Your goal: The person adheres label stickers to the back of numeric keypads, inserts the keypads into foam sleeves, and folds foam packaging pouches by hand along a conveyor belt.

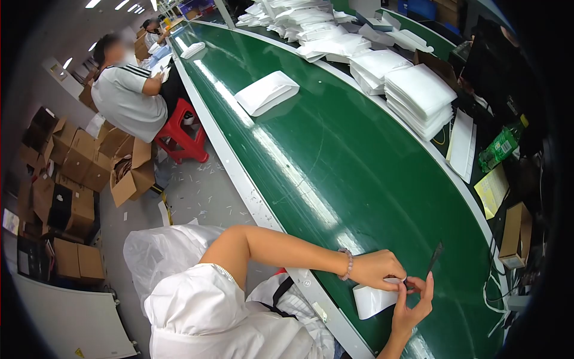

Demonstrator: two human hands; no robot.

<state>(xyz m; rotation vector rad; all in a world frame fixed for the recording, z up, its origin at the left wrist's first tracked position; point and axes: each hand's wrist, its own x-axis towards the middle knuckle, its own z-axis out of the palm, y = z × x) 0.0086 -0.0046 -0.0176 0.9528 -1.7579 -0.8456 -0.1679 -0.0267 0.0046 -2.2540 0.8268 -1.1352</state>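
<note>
My left hand [378,270], with a beaded bracelet at the wrist, is closed on the upper edge of a glossy white curled sheet [372,303] over the green belt. Close beside it, my right hand [414,304] has its fingers bent together near that edge, its thumb raised to the sheet's corner. A small dark bit shows between the two hands, too small to name. A thin dark strip [437,255] stands out just beyond my right fingertips; whether that hand holds it is unclear.
On the green belt [335,143] lie a white packet [268,93] and a smaller one farther off. Stacks of white envelopes [418,96], a green bottle [503,143] and a cardboard box [515,236] line the right side. A seated person [128,96] and cartons are at left.
</note>
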